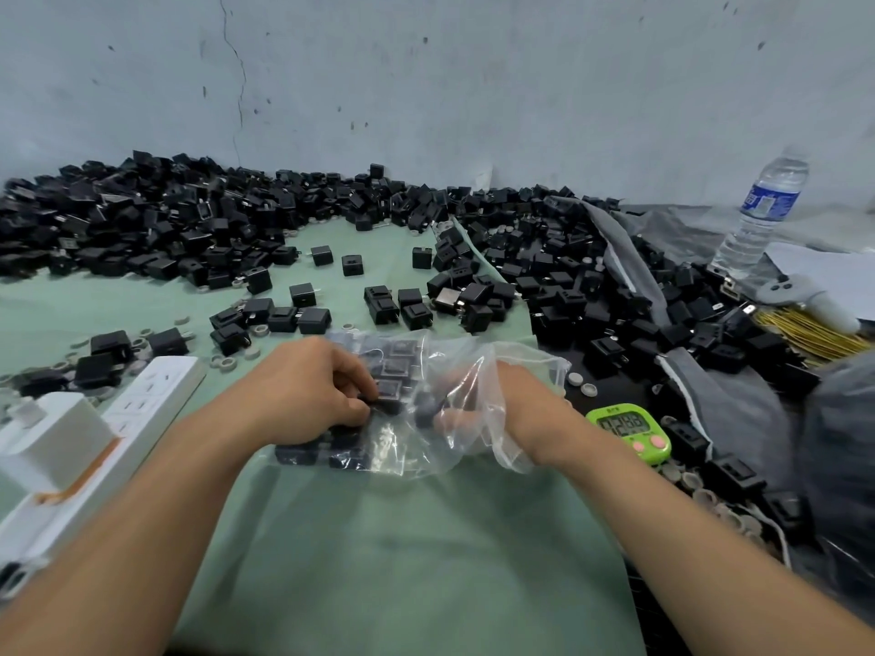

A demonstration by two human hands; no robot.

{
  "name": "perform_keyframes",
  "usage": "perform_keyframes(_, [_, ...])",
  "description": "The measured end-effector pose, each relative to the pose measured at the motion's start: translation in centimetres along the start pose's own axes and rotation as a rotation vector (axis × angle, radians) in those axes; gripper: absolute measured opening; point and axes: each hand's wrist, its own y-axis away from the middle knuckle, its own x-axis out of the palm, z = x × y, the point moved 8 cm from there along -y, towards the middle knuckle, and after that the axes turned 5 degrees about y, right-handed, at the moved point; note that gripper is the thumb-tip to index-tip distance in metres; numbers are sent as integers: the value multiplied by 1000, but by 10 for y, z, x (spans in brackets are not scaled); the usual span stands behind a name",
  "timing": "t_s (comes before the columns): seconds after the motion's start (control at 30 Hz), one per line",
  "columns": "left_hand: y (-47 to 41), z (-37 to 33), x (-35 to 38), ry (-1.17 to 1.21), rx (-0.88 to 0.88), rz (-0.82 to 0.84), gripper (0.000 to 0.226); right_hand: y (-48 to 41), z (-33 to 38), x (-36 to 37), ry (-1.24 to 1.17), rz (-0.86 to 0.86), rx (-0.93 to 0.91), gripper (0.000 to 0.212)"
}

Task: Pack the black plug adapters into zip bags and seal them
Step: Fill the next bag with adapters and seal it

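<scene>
Clear plastic fills the middle of the head view: a zip bag (454, 371) lies on the green cloth (379, 537), with several black plug adapters (402, 366) inside. The left hand (308, 390), at the bag's 9 o'clock, pinches one adapter (389, 405) with curled fingers. The right hand (521, 409), at 3 o'clock, grips the film (its fingers blur behind it). Loose adapters (142, 220) heap from 10 to 2 o'clock, with a green timer (632, 430) at 4.
</scene>
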Motion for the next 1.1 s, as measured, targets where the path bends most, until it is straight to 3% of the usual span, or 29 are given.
perform_keyframes(0.13, [1,-1,0,-11,2,2,15,1,11,5,-309,68,-55,20])
perform_keyframes(0.3, [3,-2,1,-13,10,-7,15,4,21,20,-166,267,-39,31])
perform_keyframes(0.43, [3,-1,0,16,2,6,16,1,22,17,-63,219,-65,27])
perform_keyframes(0.63, [11,-19,-3,133,63,-67,14,7,17,7,-351,31,-59,25])
perform_keyframes(0.77, [29,-66,24,315,210,85,33,8,7,11,-554,-3,67,16])
perform_keyframes(0.9, [36,-91,26,236,273,17,26,9,-4,21,-680,-24,188,37])
perform_keyframes(0.97, [40,-96,26,208,264,-19,42,7,-9,21,-683,-40,243,37])
perform_keyframes(1.03, [48,-100,26,32,216,-178,59,2,-16,19,-575,-82,290,35])
perform_keyframes(1.1, [55,-108,31,-87,188,-313,56,1,-20,19,-546,-98,361,43])
